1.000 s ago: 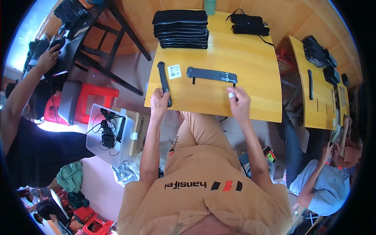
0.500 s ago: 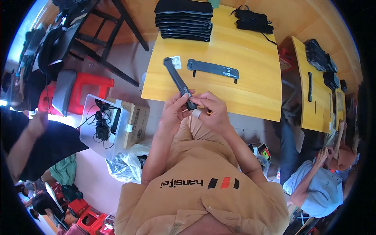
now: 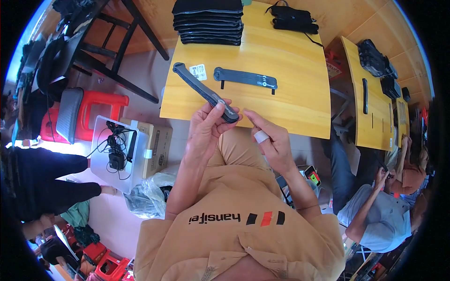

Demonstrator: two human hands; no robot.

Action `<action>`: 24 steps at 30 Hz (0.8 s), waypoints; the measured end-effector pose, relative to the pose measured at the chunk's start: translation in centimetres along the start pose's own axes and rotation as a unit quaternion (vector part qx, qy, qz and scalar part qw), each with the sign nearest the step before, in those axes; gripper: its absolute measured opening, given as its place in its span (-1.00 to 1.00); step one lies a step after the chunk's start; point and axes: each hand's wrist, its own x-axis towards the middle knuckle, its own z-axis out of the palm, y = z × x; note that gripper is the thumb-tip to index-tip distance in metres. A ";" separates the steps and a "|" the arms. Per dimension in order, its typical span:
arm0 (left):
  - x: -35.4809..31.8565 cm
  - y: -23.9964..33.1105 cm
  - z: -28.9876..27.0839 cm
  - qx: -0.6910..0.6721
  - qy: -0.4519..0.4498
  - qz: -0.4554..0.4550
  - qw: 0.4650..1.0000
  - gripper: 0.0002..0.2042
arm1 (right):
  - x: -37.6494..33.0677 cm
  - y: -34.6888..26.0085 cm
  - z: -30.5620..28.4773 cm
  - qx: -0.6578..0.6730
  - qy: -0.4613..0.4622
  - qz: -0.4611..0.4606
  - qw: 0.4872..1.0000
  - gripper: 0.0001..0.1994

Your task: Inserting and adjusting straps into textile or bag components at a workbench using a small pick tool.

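Observation:
My left hand grips one end of a long dark grey strap-like band with pale printing near that end. Its far, rounded end points up and left over the table edge. Just right of the band is my right hand, apart from it, with white tape round one finger. Its fingers are curled together; whether something small is between them is hidden. A similar flat band lies on the yellow table, two short black tabs sticking out below it. A white label lies beside the held band.
A stack of black padded pieces stands at the table's back left, black bundled straps at the back right. To the left are a clear bin with cables, a cardboard box and a red stool. Other people work both sides.
My right hand has drawn away from the band to the right. The band's far end has swung left in my left hand. The person at left has moved, and the view has shifted slightly.

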 end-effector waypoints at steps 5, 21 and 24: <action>-0.2 0.0 0.3 0.001 -0.012 0.019 1.000 -0.77 | 0.3 -1.1 0.2 -0.092 -0.011 -0.053 0.994 -0.56; -0.3 -0.1 0.2 0.022 -0.019 0.033 0.999 -0.75 | 0.5 -2.4 -0.9 0.205 -0.119 0.188 0.953 -0.52; -0.3 0.0 0.2 0.025 -0.008 0.031 0.999 -0.75 | 0.7 -2.4 -1.0 0.176 -0.122 0.186 0.959 -0.54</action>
